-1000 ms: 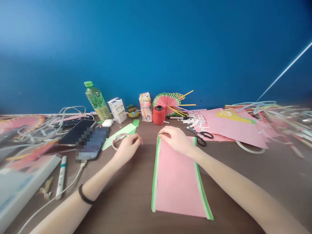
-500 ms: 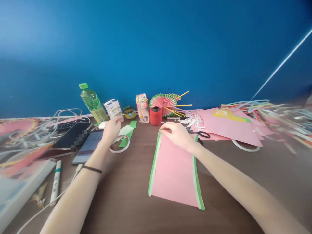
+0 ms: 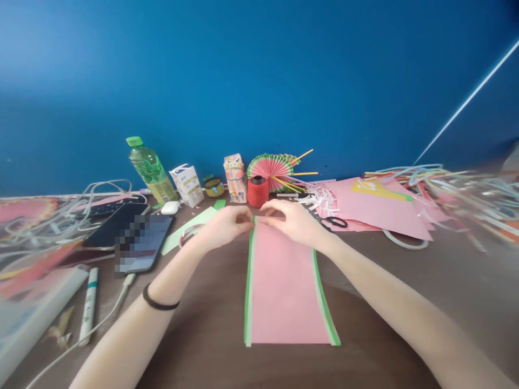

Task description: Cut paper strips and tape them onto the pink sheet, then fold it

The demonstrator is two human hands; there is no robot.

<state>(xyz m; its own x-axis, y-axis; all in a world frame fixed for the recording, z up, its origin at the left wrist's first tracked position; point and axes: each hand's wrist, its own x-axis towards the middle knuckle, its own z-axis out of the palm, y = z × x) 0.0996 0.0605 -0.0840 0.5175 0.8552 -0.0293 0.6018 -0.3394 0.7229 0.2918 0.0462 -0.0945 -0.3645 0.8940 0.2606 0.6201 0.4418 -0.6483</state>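
Observation:
A pink paper sheet (image 3: 286, 294) with green and pale strips down both long sides lies before me on the table. My left hand (image 3: 227, 222) is closed at the sheet's far left corner, thumb and fingers pinched together there. My right hand (image 3: 294, 221) is closed on the far edge of the same sheet, just right of the left fingertips, and covers part of the far right edge. Just beyond the hands stands a spool of red thread (image 3: 258, 192). Left of my left hand, a roll of tape (image 3: 187, 233) rests on pale green paper (image 3: 172, 241), partly hidden by my wrist.
Two phones, one of them (image 3: 150, 246), a marker (image 3: 89, 302) and tangled cables lie at left. A bottle (image 3: 152, 173), cartons and a pleated paper fan (image 3: 271, 165) line the blue wall. Scissors (image 3: 335, 222), pink sheets (image 3: 377, 208) and paper strips are at right.
My left hand has come from the small carton and green paper to the sheet's far left corner. My right hand stays at the far edge. The sheet's near edge has straightened slightly.

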